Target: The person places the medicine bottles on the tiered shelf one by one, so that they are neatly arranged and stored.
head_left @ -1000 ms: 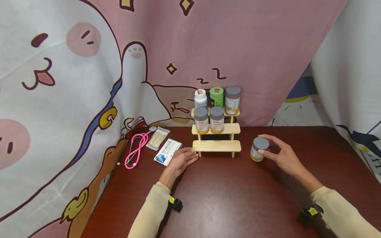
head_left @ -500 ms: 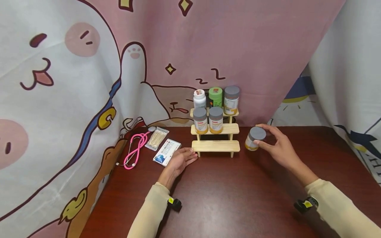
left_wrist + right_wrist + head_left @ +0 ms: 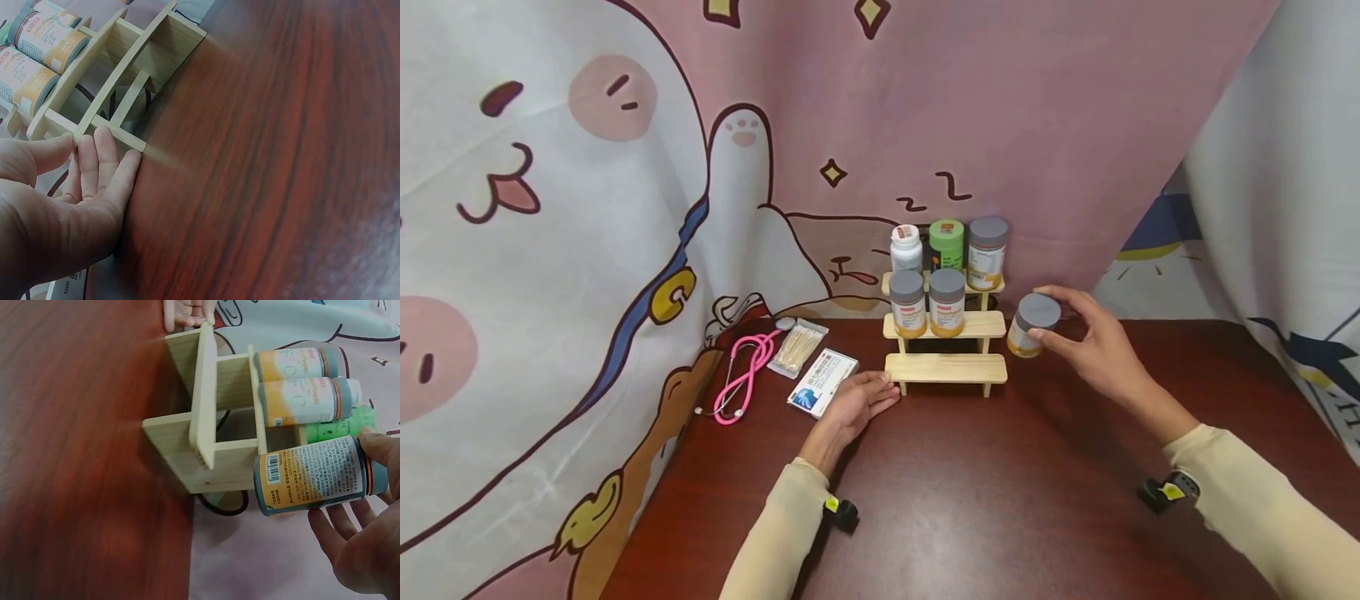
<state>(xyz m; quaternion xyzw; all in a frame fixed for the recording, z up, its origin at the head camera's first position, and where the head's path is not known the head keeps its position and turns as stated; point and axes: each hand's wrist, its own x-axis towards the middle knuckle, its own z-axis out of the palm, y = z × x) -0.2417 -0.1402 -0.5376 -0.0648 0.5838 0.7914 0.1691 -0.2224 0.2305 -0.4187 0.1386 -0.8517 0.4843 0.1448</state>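
Observation:
My right hand grips a grey-lidded jar with a white and orange label, thumb and fingers round its lid end. The jar hangs tilted in the air just right of a three-step wooden display stand. In the right wrist view the same jar shows its barcode and small print. My left hand holds the left end of the stand's lowest step; in the left wrist view the thumb lies at the board's end and the fingers touch the side. Two matching jars stand on the middle step.
The top step bears a white bottle, a green jar and a larger grey-lidded jar. Left of the stand lie a medicine box, a bag of cotton swabs and a pink stethoscope. A patterned curtain hangs behind.
My right hand has lifted the jar from the table and carried it left and away from me, toward the stand; the jar is tilted now. My left hand has stayed at the stand.

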